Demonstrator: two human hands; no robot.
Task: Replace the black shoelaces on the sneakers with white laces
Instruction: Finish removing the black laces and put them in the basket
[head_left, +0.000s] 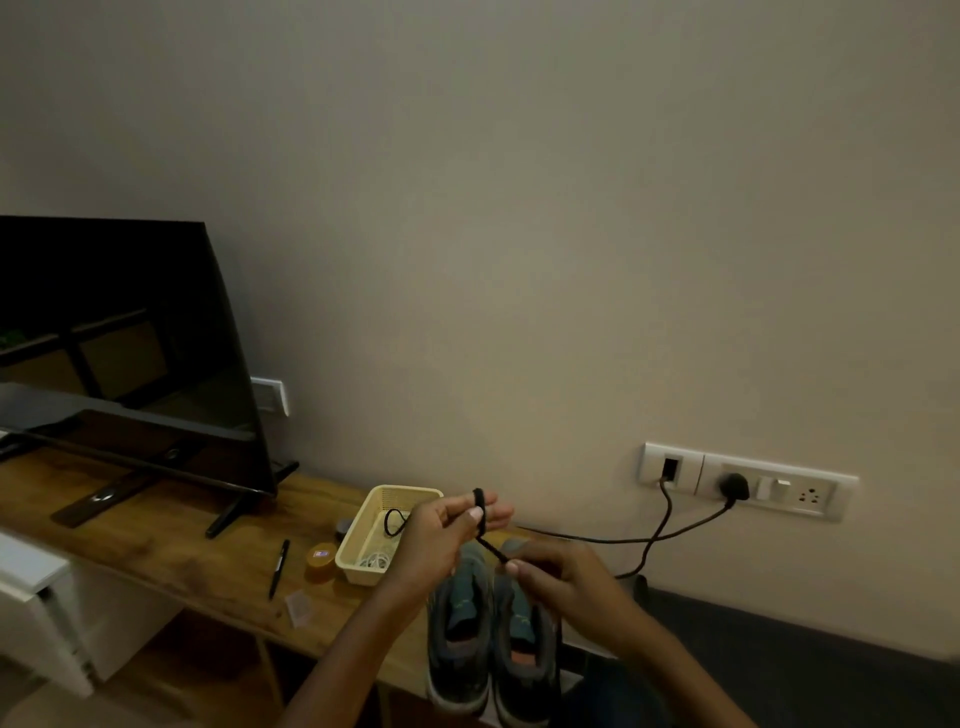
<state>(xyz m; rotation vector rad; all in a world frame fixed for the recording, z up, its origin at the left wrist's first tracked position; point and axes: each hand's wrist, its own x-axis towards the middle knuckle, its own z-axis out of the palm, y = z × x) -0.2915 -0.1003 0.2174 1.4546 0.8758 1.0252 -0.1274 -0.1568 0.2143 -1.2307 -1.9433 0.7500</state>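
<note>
Coiling a removed lace. The left hand (441, 525) has the black shoelace (488, 543) looped round its raised fingertips, thumb pressed against the turns. The right hand (561, 577) pinches the free run just below, so the lace is taut between them. To do this well, hold light, even tension and lay each turn beside the last, so that the coil slips off intact. The sneakers (483, 623) stand side by side on the table (156, 530) directly beneath the hands. The basket (358, 551) just to the left holds the white laces (375, 560) and a dark loop. A pen (279, 569) and an orange tub (320, 558) lie near it, but nothing blocks the reach.
</note>
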